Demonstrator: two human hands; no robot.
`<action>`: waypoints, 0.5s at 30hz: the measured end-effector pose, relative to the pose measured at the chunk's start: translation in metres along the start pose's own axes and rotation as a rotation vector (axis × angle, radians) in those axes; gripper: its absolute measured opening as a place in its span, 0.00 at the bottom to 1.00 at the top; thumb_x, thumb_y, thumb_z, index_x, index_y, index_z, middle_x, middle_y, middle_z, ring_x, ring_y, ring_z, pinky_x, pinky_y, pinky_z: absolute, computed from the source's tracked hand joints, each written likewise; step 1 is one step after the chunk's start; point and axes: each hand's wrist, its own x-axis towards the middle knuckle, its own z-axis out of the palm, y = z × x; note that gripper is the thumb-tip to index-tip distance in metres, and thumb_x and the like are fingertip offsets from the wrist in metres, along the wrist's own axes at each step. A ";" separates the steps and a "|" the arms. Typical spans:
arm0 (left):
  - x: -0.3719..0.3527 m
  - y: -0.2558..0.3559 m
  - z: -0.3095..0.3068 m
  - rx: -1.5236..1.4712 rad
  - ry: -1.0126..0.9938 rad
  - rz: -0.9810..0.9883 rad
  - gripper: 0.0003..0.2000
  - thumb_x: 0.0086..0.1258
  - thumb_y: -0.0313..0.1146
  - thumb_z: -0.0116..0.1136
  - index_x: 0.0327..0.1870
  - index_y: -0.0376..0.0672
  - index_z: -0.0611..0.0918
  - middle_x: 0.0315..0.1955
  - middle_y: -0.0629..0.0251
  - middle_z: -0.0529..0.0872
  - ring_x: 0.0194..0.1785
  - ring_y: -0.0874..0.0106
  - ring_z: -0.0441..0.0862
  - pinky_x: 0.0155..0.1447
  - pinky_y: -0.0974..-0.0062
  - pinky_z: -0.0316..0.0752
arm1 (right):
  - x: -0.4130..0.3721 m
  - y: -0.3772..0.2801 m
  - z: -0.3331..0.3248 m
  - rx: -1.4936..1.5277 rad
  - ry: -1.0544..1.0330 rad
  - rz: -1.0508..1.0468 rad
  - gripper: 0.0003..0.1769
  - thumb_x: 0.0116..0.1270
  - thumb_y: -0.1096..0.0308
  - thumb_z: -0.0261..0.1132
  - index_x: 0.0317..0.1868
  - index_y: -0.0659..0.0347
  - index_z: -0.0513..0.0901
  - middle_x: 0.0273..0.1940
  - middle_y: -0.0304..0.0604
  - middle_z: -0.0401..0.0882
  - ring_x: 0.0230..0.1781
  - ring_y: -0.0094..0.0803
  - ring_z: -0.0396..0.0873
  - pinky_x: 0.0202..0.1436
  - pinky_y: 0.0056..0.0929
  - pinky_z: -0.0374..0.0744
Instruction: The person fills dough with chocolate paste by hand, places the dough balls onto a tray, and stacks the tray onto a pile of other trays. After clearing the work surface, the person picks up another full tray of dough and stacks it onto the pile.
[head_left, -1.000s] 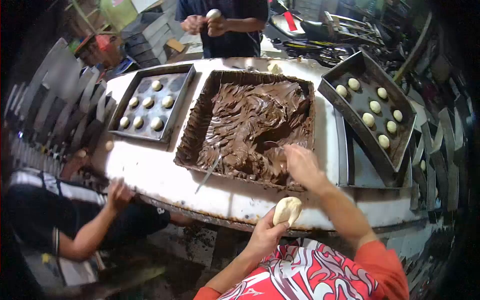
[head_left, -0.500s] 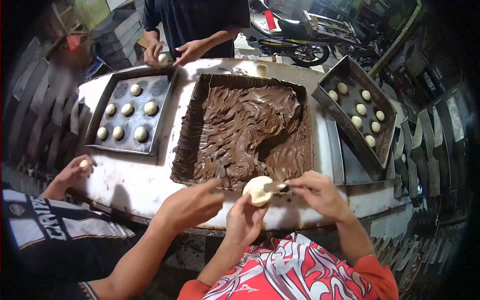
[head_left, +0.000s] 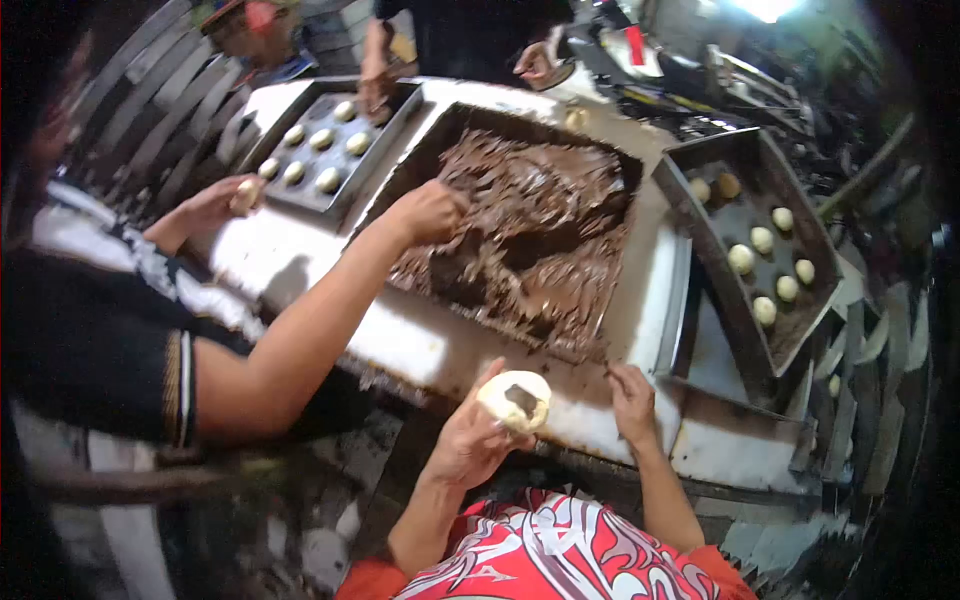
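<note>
My left hand [head_left: 470, 440] holds a flattened round of pale dough [head_left: 500, 398] with a dark brown patch of chocolate on its middle. To the right, my right hand [head_left: 632, 405] is by the near edge of the table, fingers bent together; what they hold is too blurred to make out. In front of both hands lies a large square tray [head_left: 375, 215] of thick brown chocolate paste [head_left: 560, 190], with a deep hollow in it.
A co-worker's hand [head_left: 432, 212] reaches over the paste from the left; their other hand [head_left: 215, 203] holds a dough ball. Across the table [head_left: 400, 335], another person's hand [head_left: 375, 92] is at a tray [head_left: 345, 205] of dough balls. Another ball tray [head_left: 700, 240] sits right.
The view has shifted. My right hand has moved away from the dough, which now shows a chocolate patch. The co-worker's hand has moved over the paste, and the far person's hands have spread apart.
</note>
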 end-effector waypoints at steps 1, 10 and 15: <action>-0.007 -0.012 -0.002 -0.001 0.016 0.022 0.40 0.55 0.28 0.64 0.69 0.41 0.55 0.53 0.54 0.74 0.51 0.62 0.77 0.50 0.67 0.79 | -0.008 0.007 0.006 0.018 0.003 0.012 0.15 0.58 0.83 0.58 0.47 0.68 0.80 0.38 0.45 0.76 0.37 0.32 0.76 0.43 0.22 0.74; -0.079 -0.065 0.018 0.018 0.030 0.145 0.35 0.48 0.23 0.57 0.63 0.40 0.62 0.42 0.59 0.76 0.40 0.68 0.79 0.42 0.70 0.79 | -0.017 -0.163 -0.010 0.480 -0.627 -0.004 0.08 0.64 0.71 0.59 0.40 0.63 0.82 0.36 0.45 0.76 0.40 0.34 0.75 0.45 0.27 0.73; -0.127 -0.082 0.005 0.030 0.323 0.146 0.22 0.62 0.21 0.43 0.59 0.43 0.63 0.41 0.58 0.76 0.36 0.72 0.79 0.36 0.77 0.80 | -0.085 -0.195 -0.023 0.067 -0.526 -0.805 0.11 0.58 0.65 0.65 0.38 0.61 0.80 0.34 0.45 0.72 0.37 0.39 0.72 0.43 0.32 0.74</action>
